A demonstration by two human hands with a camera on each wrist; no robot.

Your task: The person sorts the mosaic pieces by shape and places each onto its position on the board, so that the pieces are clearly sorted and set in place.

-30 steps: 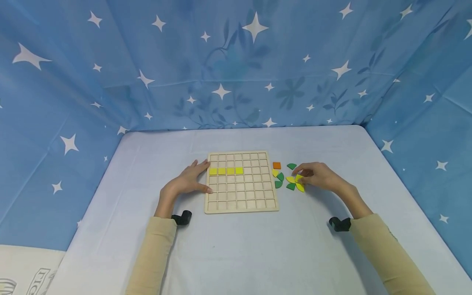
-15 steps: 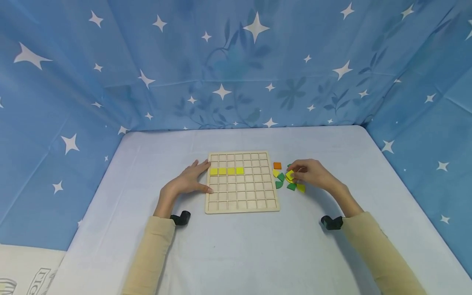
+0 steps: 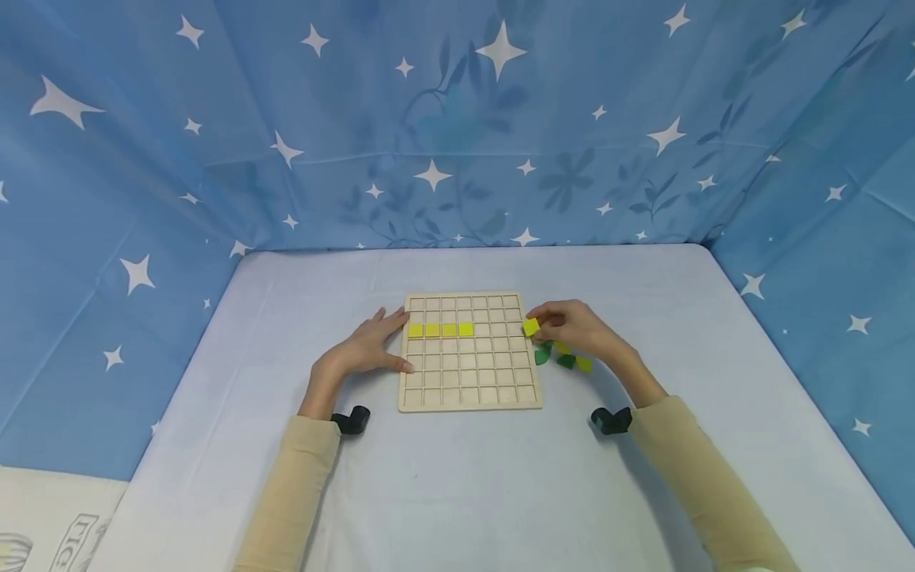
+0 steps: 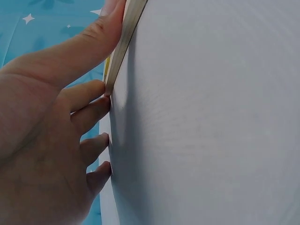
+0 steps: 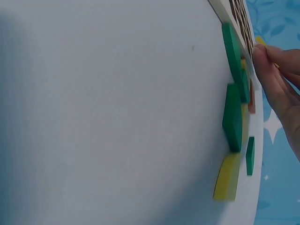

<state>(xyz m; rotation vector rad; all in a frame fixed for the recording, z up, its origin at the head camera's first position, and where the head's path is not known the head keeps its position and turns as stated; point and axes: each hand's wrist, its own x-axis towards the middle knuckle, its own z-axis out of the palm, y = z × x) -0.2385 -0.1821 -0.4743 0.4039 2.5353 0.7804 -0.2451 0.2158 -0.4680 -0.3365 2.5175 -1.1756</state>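
A pale wooden grid board [image 3: 468, 381] lies on the table, with a row of several yellow squares [image 3: 449, 330] in its third row from the top, starting at the left edge. My left hand [image 3: 368, 345] rests along the board's left side, thumb and fingers spread against its edge; the left wrist view shows the thumb on the frame. Over the board's right edge my right hand [image 3: 572, 324] pinches another yellow square tile [image 3: 530, 327] between thumb and fingers. That tile is mostly hidden behind the fingertips in the right wrist view.
Right of the board lie loose green pieces [image 5: 233, 117] and yellow pieces [image 3: 583, 365], partly under the right hand. An orange piece [image 5: 252, 96] shows among them in the right wrist view. A blue starry curtain [image 3: 457, 119] stands behind the white table [image 3: 457, 485].
My right hand has moved left with the yellow square tile, from above the loose pieces to the board's right edge. The left hand stays in place.
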